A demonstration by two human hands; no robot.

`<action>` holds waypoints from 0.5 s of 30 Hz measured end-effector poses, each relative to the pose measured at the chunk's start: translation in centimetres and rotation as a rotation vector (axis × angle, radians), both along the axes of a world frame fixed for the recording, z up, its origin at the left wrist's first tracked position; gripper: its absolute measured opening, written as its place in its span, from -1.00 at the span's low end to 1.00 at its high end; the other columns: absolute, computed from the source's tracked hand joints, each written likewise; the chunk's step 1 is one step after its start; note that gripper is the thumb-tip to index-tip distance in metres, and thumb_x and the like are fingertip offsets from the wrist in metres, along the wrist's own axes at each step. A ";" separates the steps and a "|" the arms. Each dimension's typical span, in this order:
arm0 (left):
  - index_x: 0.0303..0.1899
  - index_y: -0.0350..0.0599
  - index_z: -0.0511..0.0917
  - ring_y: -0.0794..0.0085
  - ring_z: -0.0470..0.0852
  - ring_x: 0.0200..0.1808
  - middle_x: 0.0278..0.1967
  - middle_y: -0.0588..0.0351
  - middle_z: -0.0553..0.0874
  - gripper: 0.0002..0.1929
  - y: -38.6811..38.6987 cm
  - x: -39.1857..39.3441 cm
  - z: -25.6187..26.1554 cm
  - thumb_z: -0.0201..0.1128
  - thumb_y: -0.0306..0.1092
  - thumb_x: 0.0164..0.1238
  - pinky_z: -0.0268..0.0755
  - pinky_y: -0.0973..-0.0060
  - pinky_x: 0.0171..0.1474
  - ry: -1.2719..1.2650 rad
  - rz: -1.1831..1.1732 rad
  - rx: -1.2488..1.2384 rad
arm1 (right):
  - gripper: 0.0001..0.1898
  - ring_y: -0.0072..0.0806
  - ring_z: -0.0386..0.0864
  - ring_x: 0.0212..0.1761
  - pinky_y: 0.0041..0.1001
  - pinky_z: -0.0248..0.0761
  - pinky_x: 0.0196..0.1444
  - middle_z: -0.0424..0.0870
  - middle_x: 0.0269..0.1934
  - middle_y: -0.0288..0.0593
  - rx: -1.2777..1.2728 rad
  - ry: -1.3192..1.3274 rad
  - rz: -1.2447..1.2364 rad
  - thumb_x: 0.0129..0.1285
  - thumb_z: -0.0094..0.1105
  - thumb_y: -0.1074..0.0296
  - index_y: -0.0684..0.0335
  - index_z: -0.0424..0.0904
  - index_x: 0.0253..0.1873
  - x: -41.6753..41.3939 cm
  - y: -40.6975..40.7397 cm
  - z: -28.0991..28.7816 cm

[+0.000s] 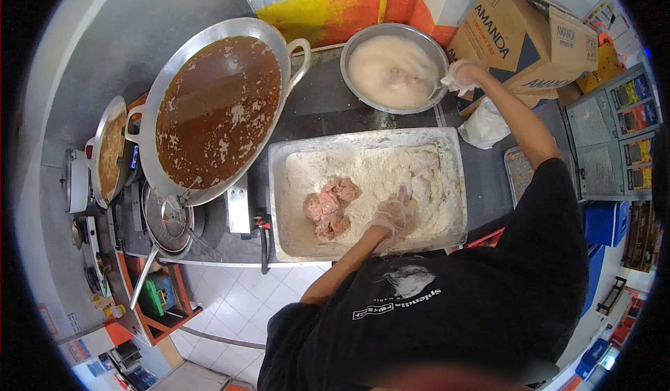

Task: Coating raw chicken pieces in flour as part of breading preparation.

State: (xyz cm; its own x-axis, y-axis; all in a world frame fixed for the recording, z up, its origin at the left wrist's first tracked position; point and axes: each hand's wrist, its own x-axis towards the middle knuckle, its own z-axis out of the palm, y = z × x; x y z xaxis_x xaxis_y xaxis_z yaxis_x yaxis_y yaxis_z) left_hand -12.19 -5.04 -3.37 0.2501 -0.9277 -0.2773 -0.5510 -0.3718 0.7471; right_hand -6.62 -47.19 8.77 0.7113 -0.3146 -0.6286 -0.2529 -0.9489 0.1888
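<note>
My left hand (393, 215), in a clear plastic glove, is down in the flour (366, 166) of a rectangular metal tray (277, 181). Its fingers point away from me beside flour-coated lumps (424, 166); whether they grip anything is hidden. Left of that hand, raw meat pieces (330, 209), probably chicken, sit in a cluster on the flour, mostly uncoated. My right hand (460, 77), also gloved, is at the right rim of a round metal basin (349, 85). Cloudy pale liquid (387, 66) fills the basin, with a blurred pinkish piece (403, 78) in it. The right fingertips' grip is unclear.
A large two-handled wok (256, 27) of brown oil (220, 113) stands left, above a strainer (166, 221). Farther left is a smaller oil pan (111, 155). Frying-fat cartons (515, 35) and a white plastic bag (484, 125) flank my right arm. A smaller tray (515, 174) lies right.
</note>
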 end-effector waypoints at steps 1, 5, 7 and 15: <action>0.28 -0.34 -0.04 -0.07 0.45 0.02 0.05 -0.34 0.40 -0.27 0.1 0.2 0.2 0.00 -0.07 0.18 0.28 0.22 0.06 -0.004 0.002 0.005 | -0.82 -0.17 0.55 -0.50 -0.30 0.44 -0.45 0.61 -0.42 -0.01 0.116 -0.077 -0.003 0.00 0.12 0.23 0.14 0.57 -0.31 0.2 1.0 -0.3; 0.28 -0.34 -0.03 -0.06 0.37 0.10 0.13 -0.36 0.29 -0.29 -0.4 -0.1 -1.8 -0.07 -0.02 0.24 0.22 0.23 0.12 -0.070 -0.110 0.095 | -0.79 -0.13 0.59 -0.34 -0.29 0.44 -0.29 0.61 -0.37 0.02 -0.026 -0.324 0.390 0.14 -0.03 0.28 0.24 0.56 -0.26 -0.6 4.6 -3.9; 0.27 -0.35 -0.04 -0.07 0.37 0.09 0.13 -0.37 0.29 -0.31 0.0 -0.4 -3.4 -0.09 -0.03 0.26 0.23 0.21 0.11 -0.152 -0.192 0.131 | -0.77 -0.13 0.59 -0.28 -0.27 0.44 -0.23 0.62 -0.34 0.04 0.013 -0.385 -0.021 0.16 -0.04 0.27 0.26 0.57 -0.24 1.1 8.2 -4.3; 0.28 -0.34 -0.02 -0.09 0.41 0.08 0.10 -0.36 0.35 -0.29 0.0 -0.7 -3.8 -0.15 0.04 0.26 0.24 0.21 0.11 -0.124 -0.032 -0.059 | -0.72 -0.12 0.57 -0.12 -0.26 0.43 -0.10 0.60 -0.22 0.12 0.054 -0.569 -0.529 0.11 -0.07 0.35 0.30 0.56 -0.13 3.6 11.2 -3.1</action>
